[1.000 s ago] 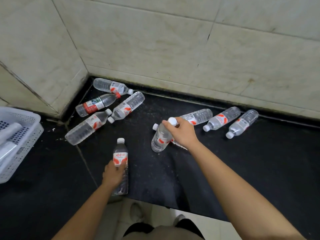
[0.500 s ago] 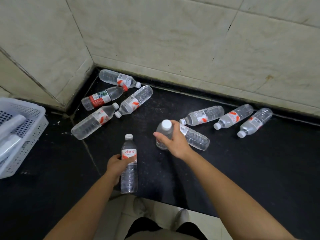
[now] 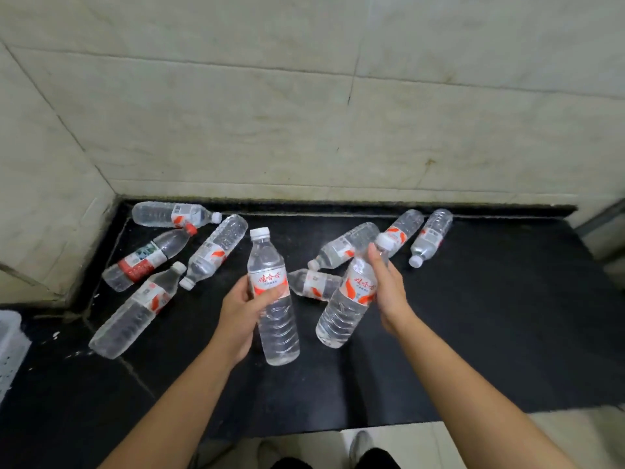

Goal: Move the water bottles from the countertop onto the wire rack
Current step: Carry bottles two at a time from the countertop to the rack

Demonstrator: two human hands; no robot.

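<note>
My left hand grips a clear water bottle with a red and white label, held upright above the black countertop. My right hand grips a second water bottle, tilted with its cap up and to the right. Several more bottles lie on their sides on the countertop: a group at the back left near the wall corner, one between my hands, and others at the back right. No wire rack is in view.
A white plastic basket shows at the left edge. Tiled walls close off the back and left of the countertop. A metal edge appears at the far right. The floor and my shoes show below the counter's front edge.
Both hands have lifted their bottles off the countertop and brought them closer together. The view has shifted right, so the basket has slid almost out of frame.
</note>
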